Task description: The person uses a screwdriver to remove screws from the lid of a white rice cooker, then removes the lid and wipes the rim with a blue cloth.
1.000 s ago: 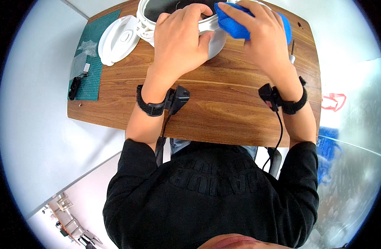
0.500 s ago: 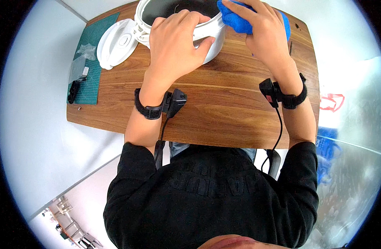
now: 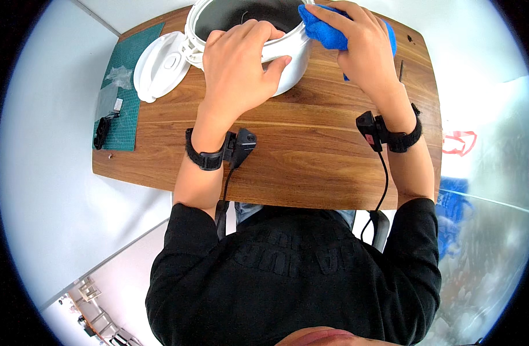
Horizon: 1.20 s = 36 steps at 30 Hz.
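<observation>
A white rice cooker [image 3: 293,70] with a grey inside stands at the far side of the table, cut off by the top edge of the view. Its white lid [image 3: 155,72] hangs open to the left. My left hand [image 3: 235,66] grips the cooker's near rim, fingers over the edge and thumb on the outside. In my right hand [image 3: 369,55] is a bunched blue cloth [image 3: 323,33], pressed to the rim on the cooker's right side. Part of the cloth is hidden behind that hand. Both wrists carry black straps with small black devices.
The cooker stands on a brown wooden table [image 3: 310,155]. At the left lies a green cutting mat [image 3: 125,101] with clear plastic wrapping [image 3: 120,76] and a black cable [image 3: 101,132]. A thin dark stick [image 3: 401,70] lies right of my right hand.
My right hand and the blue cloth have shifted slightly left and down along the rim. My left hand keeps its grip. The whole scene sits slightly lower in the view.
</observation>
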### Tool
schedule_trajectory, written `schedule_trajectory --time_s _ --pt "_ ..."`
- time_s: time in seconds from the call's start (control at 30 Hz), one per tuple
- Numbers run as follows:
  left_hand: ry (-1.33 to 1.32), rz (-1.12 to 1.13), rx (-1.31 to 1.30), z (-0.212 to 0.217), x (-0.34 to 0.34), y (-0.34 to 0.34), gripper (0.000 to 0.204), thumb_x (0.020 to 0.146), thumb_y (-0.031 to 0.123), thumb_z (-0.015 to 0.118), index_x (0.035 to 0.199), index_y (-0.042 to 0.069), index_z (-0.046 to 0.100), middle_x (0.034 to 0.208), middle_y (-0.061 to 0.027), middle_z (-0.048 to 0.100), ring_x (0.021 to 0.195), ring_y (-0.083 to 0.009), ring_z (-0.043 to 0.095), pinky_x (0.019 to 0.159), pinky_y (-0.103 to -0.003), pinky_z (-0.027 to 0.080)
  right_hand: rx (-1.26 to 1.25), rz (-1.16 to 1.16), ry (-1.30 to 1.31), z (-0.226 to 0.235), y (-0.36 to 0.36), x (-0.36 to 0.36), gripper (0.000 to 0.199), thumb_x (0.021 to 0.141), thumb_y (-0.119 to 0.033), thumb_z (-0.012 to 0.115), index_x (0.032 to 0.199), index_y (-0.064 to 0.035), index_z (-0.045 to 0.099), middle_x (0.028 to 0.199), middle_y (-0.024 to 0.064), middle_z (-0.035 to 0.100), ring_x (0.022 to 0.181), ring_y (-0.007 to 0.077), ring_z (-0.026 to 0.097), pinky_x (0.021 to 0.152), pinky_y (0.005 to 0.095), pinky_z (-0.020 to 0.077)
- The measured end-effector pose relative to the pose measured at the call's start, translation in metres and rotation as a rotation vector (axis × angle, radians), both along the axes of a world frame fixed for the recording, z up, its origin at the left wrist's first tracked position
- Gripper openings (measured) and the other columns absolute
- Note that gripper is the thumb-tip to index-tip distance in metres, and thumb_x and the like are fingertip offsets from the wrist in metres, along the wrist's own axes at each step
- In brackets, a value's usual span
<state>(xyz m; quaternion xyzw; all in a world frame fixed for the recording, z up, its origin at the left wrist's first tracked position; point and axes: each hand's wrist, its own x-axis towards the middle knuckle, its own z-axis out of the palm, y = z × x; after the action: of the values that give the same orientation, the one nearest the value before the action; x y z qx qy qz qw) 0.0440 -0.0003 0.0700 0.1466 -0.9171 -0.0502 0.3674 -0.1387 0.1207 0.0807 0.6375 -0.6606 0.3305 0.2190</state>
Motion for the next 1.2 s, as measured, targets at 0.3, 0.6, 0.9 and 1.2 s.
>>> schedule_trajectory --time_s 0.3,0.6,0.9,1.2 --pt "-0.012 0.000 0.012 -0.001 0.005 -0.004 0.030 0.073 0.021 0.083 0.097 0.012 0.068 0.094 -0.0013 0.072 0.088 -0.0224 0.067 0.079 -0.034 0.040 -0.066 0.020 0.158 -0.022 0.002 0.016 0.058 0.073 0.002 0.065 0.124 -0.0253 0.070 0.111 0.0071 0.066 0.102 0.0298 0.062 0.090 0.0459 0.0457" --pt "0.012 -0.035 -0.003 0.001 0.003 -0.003 0.033 0.070 0.005 0.078 0.101 0.012 0.068 0.096 -0.0028 0.072 0.091 -0.0235 0.068 0.079 -0.035 0.042 -0.046 0.006 0.095 -0.020 0.016 0.048 0.053 0.072 0.002 0.065 0.120 -0.0218 0.070 0.107 0.0075 0.063 0.103 0.0297 0.060 0.092 0.0448 0.0433" --pt "-0.047 -0.081 -0.024 0.003 0.010 -0.007 0.041 0.068 0.010 0.083 0.106 0.013 0.068 0.100 -0.0031 0.071 0.096 -0.0240 0.066 0.080 -0.036 0.042 -0.010 -0.085 0.097 -0.025 0.022 0.030 0.056 0.068 0.002 0.068 0.118 -0.0233 0.072 0.111 0.0074 0.064 0.104 0.0309 0.060 0.089 0.0457 0.0439" --pt "-0.030 -0.062 -0.082 -0.002 0.007 -0.010 0.040 0.069 0.010 0.083 0.106 0.016 0.067 0.094 -0.0015 0.070 0.092 -0.0216 0.066 0.077 -0.037 0.039 -0.036 0.033 0.100 -0.023 0.011 0.056 0.053 0.069 0.004 0.066 0.113 -0.0228 0.073 0.105 0.0068 0.062 0.103 0.0293 0.059 0.092 0.0447 0.0432"
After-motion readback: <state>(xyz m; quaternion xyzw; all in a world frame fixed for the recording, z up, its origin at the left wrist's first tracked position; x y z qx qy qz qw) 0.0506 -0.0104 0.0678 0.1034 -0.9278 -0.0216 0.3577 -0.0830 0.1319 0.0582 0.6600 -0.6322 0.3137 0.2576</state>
